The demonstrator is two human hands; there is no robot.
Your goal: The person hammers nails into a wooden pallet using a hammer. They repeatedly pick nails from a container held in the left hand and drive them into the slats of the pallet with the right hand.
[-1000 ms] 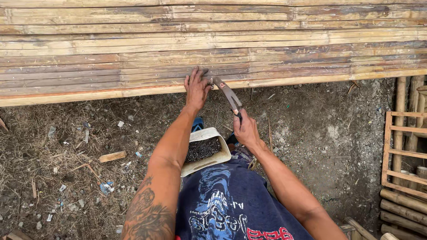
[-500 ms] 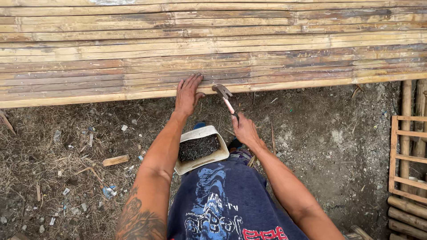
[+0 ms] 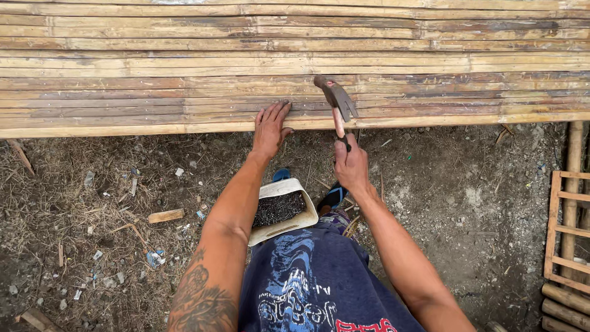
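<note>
Left hand (image 3: 271, 127) released, flat on bamboo slats (image 3: 153, 74); right hand (image 3: 351, 165) clenched on hammer (image 3: 336, 101), raised at one o'clock; nail tub (image 3: 281, 211) at six o'clock.

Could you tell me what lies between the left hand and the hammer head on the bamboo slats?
Only bare bamboo slats separate the left hand from the hammer, in the head view.

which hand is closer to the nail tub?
Right. The right hand, gripping the hammer, sits just up and right of the tub; the left hand lies farther up, flat on the bamboo slats.
</note>
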